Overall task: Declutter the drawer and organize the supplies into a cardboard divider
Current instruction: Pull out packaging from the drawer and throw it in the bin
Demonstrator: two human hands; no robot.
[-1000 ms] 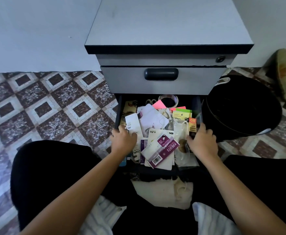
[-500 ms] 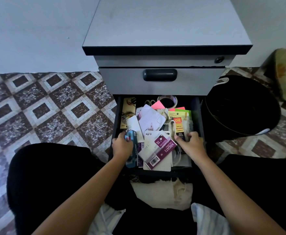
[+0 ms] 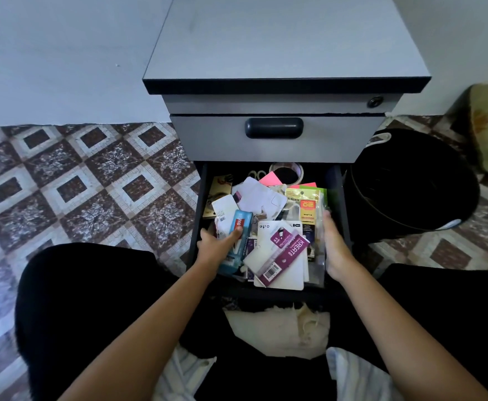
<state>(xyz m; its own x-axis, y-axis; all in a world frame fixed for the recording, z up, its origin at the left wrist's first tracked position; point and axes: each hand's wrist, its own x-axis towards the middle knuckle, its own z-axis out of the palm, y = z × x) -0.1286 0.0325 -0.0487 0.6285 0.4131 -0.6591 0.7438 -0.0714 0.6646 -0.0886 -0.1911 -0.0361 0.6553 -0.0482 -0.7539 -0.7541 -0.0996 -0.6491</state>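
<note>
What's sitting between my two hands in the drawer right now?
Head view: between the left hand, gripping a blue pack, and the right hand lies a white card bearing a purple pack.

Arms extend forward, left hand point(image 3: 217, 250) curled in a grip, right hand point(image 3: 334, 248) straight-fingered.

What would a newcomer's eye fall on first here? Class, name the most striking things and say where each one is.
The open bottom drawer, crammed with loose stationery, draws the eye first. At its front lies a purple pack on a white card, while the left hand grips a blue packet at the drawer's left side. The right hand rests open against the stationery's right edge.
</note>
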